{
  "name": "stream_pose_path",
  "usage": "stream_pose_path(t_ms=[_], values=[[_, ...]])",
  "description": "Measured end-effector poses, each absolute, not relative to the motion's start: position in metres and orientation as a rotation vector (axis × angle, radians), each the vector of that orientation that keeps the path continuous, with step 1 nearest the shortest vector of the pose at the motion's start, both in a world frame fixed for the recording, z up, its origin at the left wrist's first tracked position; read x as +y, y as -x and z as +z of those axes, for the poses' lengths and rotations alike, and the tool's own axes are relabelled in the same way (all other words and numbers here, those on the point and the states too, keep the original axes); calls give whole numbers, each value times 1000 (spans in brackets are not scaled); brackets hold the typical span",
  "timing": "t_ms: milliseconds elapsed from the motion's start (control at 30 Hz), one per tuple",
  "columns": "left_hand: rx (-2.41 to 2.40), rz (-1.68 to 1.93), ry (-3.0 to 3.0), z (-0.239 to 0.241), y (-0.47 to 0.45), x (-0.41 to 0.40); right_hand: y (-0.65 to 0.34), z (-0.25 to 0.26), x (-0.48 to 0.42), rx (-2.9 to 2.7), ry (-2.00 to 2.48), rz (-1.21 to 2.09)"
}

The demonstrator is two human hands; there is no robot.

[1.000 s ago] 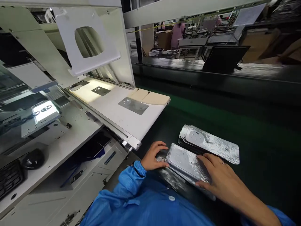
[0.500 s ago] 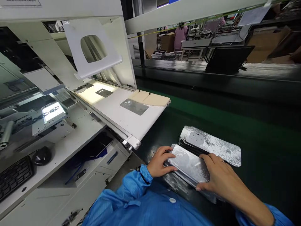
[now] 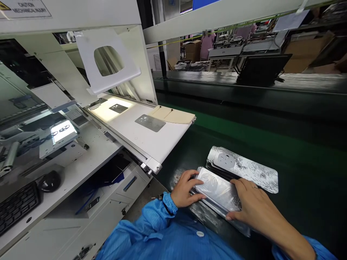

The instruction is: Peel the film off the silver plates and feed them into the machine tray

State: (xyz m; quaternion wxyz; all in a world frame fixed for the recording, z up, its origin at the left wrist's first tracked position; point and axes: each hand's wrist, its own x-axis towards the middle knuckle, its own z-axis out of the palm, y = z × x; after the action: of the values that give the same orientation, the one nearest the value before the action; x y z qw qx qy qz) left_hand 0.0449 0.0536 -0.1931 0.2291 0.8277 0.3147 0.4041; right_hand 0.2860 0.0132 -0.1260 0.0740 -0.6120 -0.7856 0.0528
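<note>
A near stack of silvery phone back covers (image 3: 217, 193) lies on the dark green belt (image 3: 298, 162). My left hand (image 3: 185, 188) curls round its left end, thumb under the edge. My right hand (image 3: 255, 209) clasps its right end, fingers on top. Just behind it sits a second stack of covers (image 3: 244, 168), untouched. On the white conveyor (image 3: 159, 139) of the machine to the left ride two single covers, one (image 3: 150, 122) near its end and another (image 3: 118, 108) under the light.
The machine's white hood (image 3: 107, 57) stands open above the conveyor. A keyboard (image 3: 16, 206) and a black mouse (image 3: 50, 180) sit at lower left. A raised dark line edge (image 3: 244, 86) runs behind the belt. A person in pink (image 3: 204, 45) works far back.
My left hand has moved from beside the near stack onto its left end and closed on it. The covers on the white conveyor have shifted slightly towards the machine.
</note>
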Motion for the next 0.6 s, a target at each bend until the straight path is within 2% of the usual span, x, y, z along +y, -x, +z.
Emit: stream_pose_path(t_ms=[467,600], values=[[855,1154,-2295,-193,-44,55,-288,-130,20,-2310,1910,232],[857,1145,-2305,-192,-45,55,-282,-116,20,-2262,1976,402]])
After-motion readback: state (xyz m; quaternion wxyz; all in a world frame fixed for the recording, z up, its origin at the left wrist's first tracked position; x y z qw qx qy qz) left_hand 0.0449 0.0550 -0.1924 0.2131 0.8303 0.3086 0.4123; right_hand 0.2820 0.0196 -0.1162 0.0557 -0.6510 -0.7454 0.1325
